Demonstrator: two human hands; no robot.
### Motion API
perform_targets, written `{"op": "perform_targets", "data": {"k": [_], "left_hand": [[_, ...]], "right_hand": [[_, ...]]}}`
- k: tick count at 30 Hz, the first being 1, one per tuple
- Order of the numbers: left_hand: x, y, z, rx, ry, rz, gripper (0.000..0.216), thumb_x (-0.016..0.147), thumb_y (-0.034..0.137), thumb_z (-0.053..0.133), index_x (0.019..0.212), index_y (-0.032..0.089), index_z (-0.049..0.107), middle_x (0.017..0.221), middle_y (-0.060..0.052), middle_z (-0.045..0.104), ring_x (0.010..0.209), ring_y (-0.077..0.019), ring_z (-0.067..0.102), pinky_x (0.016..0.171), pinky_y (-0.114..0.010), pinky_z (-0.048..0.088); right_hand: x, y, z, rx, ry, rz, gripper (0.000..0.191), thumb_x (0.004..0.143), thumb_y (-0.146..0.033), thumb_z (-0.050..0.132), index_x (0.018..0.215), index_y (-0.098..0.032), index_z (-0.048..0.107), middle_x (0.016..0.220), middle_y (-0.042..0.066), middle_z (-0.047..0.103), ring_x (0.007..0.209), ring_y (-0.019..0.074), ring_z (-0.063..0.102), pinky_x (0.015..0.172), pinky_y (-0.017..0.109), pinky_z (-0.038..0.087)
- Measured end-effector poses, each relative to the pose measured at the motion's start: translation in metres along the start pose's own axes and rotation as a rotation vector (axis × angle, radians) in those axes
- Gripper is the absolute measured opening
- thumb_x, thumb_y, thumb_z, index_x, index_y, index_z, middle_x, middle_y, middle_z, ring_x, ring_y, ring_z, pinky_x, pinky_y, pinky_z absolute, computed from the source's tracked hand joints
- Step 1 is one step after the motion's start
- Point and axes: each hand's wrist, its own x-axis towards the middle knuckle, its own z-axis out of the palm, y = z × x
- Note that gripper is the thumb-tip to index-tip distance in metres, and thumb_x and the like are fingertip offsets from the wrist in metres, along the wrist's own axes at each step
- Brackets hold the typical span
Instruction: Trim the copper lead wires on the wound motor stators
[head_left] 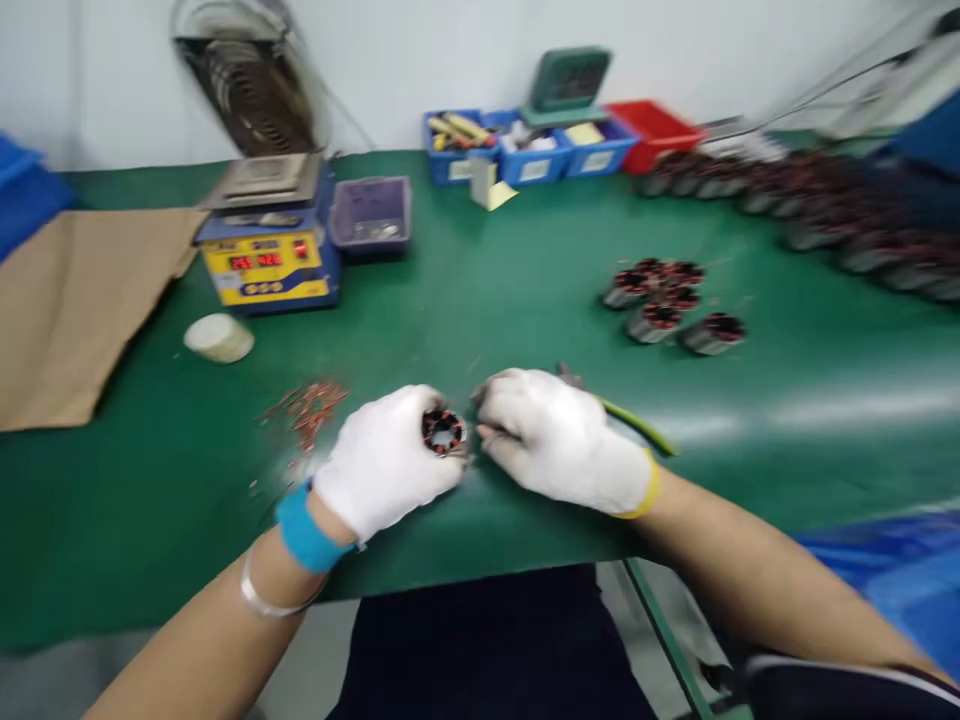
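Observation:
Both my hands wear white gloves and rest near the front edge of the green table (480,300). My left hand (386,460) is closed around a small motor stator (442,431) with copper windings, its open end facing up. My right hand (559,435) is closed close beside the stator, fingertips pinched toward it, and grips a tool with a yellow-green handle (637,425) that sticks out to the right. What the fingertips pinch is too small to make out.
A cluster of several stators (667,300) lies right of centre, and a long row of more stators (825,210) runs along the far right. Copper wire scraps (307,405) and a tape roll (219,337) lie left. A yellow-blue soldering station (266,250), purple tray (371,212), blue bins (525,145) and cardboard (75,300) stand behind.

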Motion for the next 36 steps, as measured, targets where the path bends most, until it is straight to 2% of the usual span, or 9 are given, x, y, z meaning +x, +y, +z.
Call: {"op": "perform_targets", "data": {"k": [5,10,13,15,20,23,28,32,36], "left_hand": [[0.007,-0.001,-0.004,0.001,-0.133,0.096,0.024,0.075,0.036,0.057,0.094,0.026,0.067,0.093,-0.002,0.074,0.084,-0.0251,0.07,0.072,-0.034,0.05],[0.007,-0.018,0.001,-0.03,-0.144,0.163,0.028,0.074,0.033,0.059,0.099,0.027,0.069,0.099,-0.002,0.076,0.088,-0.0258,0.072,0.074,-0.034,0.055],[0.01,-0.027,0.007,-0.05,-0.106,0.214,0.04,0.073,0.031,0.06,0.112,0.028,0.069,0.108,-0.003,0.075,0.096,-0.0272,0.072,0.081,-0.035,0.058],[0.012,-0.027,0.008,-0.052,-0.109,0.239,0.039,0.073,0.032,0.059,0.109,0.026,0.07,0.107,-0.005,0.075,0.097,-0.0271,0.072,0.082,-0.035,0.058],[0.01,-0.012,0.002,-0.055,-0.137,0.221,0.028,0.071,0.036,0.057,0.093,0.023,0.069,0.097,-0.008,0.075,0.089,-0.0286,0.073,0.079,-0.039,0.059],[0.009,-0.006,-0.001,-0.051,-0.186,0.179,0.027,0.073,0.038,0.056,0.093,0.024,0.067,0.096,-0.007,0.074,0.088,-0.0285,0.072,0.078,-0.039,0.058],[0.007,-0.003,-0.003,-0.037,-0.163,0.24,0.02,0.083,0.039,0.054,0.092,0.025,0.066,0.095,-0.003,0.07,0.087,-0.0222,0.068,0.079,-0.034,0.054],[0.006,-0.003,-0.002,-0.063,-0.099,0.308,0.024,0.08,0.041,0.064,0.097,0.024,0.067,0.096,-0.002,0.067,0.089,-0.0201,0.066,0.084,-0.033,0.054],[0.015,-0.016,0.003,-0.101,-0.119,0.348,0.038,0.072,0.04,0.072,0.107,0.024,0.068,0.107,-0.003,0.069,0.095,-0.0208,0.066,0.088,-0.034,0.055]], "right_hand": [[0.007,0.0,0.001,-0.189,-0.078,0.038,0.02,0.094,-0.027,0.051,0.096,-0.018,0.068,0.106,0.012,0.071,0.097,0.0287,0.064,0.073,0.039,0.047],[0.006,-0.002,-0.005,0.005,-0.217,0.068,0.027,0.098,-0.037,0.047,0.114,-0.022,0.062,0.145,0.007,0.058,0.094,0.0244,0.068,0.063,0.036,0.045],[0.006,0.003,-0.007,0.143,-0.291,0.181,0.03,0.099,-0.043,0.044,0.116,-0.024,0.06,0.121,0.005,0.071,0.092,0.0239,0.07,0.059,0.032,0.043],[0.005,0.004,-0.008,0.167,-0.287,0.212,0.03,0.099,-0.045,0.044,0.116,-0.026,0.06,0.108,0.003,0.075,0.089,0.0233,0.07,0.058,0.03,0.042],[0.004,0.0,-0.009,0.252,-0.271,0.279,0.035,0.096,-0.049,0.046,0.118,-0.028,0.062,0.101,0.005,0.075,0.084,0.0239,0.069,0.058,0.03,0.044],[0.005,0.005,-0.011,0.307,-0.273,0.299,0.034,0.094,-0.047,0.048,0.117,-0.027,0.065,0.102,0.004,0.075,0.084,0.0216,0.069,0.059,0.028,0.045],[0.003,0.016,-0.02,0.434,-0.322,0.214,0.028,0.092,-0.033,0.056,0.113,-0.022,0.07,0.095,0.0,0.075,0.08,0.0134,0.067,0.065,0.021,0.047],[-0.005,0.011,-0.024,0.499,-0.392,0.058,0.023,0.085,-0.018,0.052,0.093,-0.018,0.074,0.085,0.003,0.074,0.073,0.0142,0.065,0.064,0.023,0.045],[-0.009,0.03,-0.015,0.515,-0.534,0.05,0.028,0.086,-0.032,0.049,0.089,-0.026,0.076,0.071,-0.001,0.072,0.056,0.0149,0.063,0.051,0.025,0.044]]}}
